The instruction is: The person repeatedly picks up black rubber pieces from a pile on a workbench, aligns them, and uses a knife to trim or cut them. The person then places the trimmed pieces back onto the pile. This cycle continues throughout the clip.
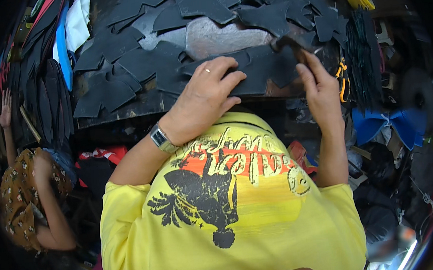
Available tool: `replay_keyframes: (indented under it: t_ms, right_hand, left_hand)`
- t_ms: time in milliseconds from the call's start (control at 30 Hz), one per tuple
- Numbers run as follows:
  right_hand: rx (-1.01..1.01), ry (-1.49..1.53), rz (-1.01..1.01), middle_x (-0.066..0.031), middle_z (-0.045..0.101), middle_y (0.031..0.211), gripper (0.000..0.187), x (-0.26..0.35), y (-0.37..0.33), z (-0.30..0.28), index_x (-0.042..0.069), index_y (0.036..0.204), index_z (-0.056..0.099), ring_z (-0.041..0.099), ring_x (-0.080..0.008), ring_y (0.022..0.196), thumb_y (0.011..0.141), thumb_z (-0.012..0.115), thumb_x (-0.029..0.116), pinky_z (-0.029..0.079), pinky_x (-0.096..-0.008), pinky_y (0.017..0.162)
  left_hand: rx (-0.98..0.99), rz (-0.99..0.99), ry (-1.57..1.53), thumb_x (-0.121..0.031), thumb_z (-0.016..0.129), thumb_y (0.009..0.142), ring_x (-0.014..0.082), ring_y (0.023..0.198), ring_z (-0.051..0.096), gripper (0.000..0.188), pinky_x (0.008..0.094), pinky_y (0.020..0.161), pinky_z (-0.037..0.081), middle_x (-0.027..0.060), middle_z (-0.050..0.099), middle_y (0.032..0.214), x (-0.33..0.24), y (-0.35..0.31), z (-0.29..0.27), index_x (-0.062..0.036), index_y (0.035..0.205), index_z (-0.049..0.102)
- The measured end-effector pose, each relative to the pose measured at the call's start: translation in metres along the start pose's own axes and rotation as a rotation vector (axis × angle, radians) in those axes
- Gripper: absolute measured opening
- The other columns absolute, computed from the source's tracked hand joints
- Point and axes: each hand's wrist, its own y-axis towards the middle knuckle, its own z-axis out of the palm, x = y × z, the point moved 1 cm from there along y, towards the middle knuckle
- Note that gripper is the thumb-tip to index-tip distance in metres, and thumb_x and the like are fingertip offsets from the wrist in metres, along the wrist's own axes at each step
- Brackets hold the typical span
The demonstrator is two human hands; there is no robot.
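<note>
The left hand is pressing a black cut piece flat on the bench, steadying it. The right hand is pinching its edge, fingers closed on it.

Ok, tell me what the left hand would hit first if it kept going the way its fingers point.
The left hand already presses its fingertips on the black cut piece. Going on, it would probably slide along that piece toward the right hand gripping its other end.

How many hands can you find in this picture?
3: the left hand pressing the black cut piece, the right hand at its right end, another person's hand far left.
</note>
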Motion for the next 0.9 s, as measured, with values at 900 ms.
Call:
replay_keyframes:
  t_ms: [900]
  right_hand:
    - [0.205,0.109,-0.009,-0.0163,0.073,0.094,0.033,0.037,-0.030,0.019,0.001,0.131,0.064,0.065,-0.0173,0.077,0.102,0.066,0.016,0.053,-0.0344,0.074]
  left_hand:
    - [-0.252,-0.214,-0.038,-0.007,0.079,0.085,0.0299,0.107,0.068,0.035,0.0356,0.090,0.056,0.0112,0.067,0.119,0.035,-0.004,-0.034,-0.0085,0.119,0.073]
